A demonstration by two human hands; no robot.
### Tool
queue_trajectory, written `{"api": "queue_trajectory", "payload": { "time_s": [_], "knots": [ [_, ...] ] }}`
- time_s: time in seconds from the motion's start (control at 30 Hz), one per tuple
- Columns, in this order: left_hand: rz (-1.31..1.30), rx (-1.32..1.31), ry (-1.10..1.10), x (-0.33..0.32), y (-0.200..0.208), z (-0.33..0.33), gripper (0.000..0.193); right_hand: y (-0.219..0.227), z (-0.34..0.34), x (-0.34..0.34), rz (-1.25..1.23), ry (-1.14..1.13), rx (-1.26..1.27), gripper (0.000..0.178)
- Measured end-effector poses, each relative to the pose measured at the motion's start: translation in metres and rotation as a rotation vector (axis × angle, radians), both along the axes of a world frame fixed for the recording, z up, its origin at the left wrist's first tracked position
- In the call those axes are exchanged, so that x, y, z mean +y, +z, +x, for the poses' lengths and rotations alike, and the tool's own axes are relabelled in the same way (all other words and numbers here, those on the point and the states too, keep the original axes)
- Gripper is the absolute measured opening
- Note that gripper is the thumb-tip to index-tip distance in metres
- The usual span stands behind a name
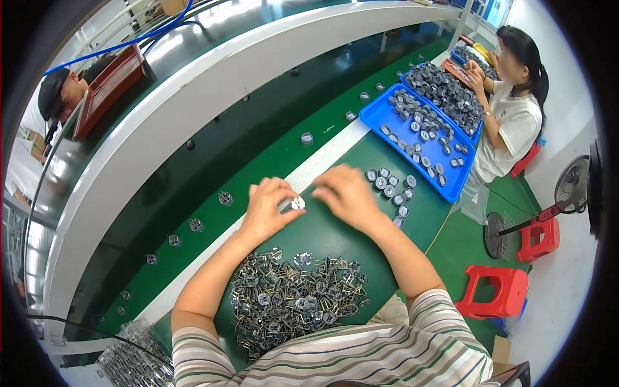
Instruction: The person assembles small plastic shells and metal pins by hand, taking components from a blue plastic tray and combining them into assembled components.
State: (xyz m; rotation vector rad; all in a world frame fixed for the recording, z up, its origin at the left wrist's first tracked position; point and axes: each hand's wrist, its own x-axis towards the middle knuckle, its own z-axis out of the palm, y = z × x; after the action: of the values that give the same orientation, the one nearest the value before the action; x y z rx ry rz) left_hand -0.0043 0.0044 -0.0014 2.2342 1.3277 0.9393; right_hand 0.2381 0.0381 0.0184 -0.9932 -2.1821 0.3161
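Above the green bench, my left hand (265, 208) is closed on a small grey-and-white part (296, 204), pinched between thumb and fingers. Just to the right, apart from that part, is my right hand (351, 198). It is slightly blurred, its thumb and fingers look apart, and I see nothing in it. A large pile of small metal-and-black parts with brass-coloured pins (303, 293) lies close to my body, between my forearms. Several round grey parts (389, 191) sit on the bench to the right of my right hand.
A blue tray (453, 193) of grey parts stands at the right, with another full tray behind it. A green conveyor belt (258, 166) carries spaced parts past a white strip. A co-worker (516, 122) sits at the right; another person is at far left. Red stools (495, 290) and a fan (570, 180) stand right.
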Motion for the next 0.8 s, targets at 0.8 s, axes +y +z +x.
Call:
{"api": "queue_trajectory", "payload": {
  "time_s": [0.8],
  "knots": [
    [-0.353, 0.035, -0.374, 0.007, 0.029, -0.024, 0.068, 0.019, -0.005, -0.026, -0.702, 0.833, -0.140, 0.025]
  ]
}}
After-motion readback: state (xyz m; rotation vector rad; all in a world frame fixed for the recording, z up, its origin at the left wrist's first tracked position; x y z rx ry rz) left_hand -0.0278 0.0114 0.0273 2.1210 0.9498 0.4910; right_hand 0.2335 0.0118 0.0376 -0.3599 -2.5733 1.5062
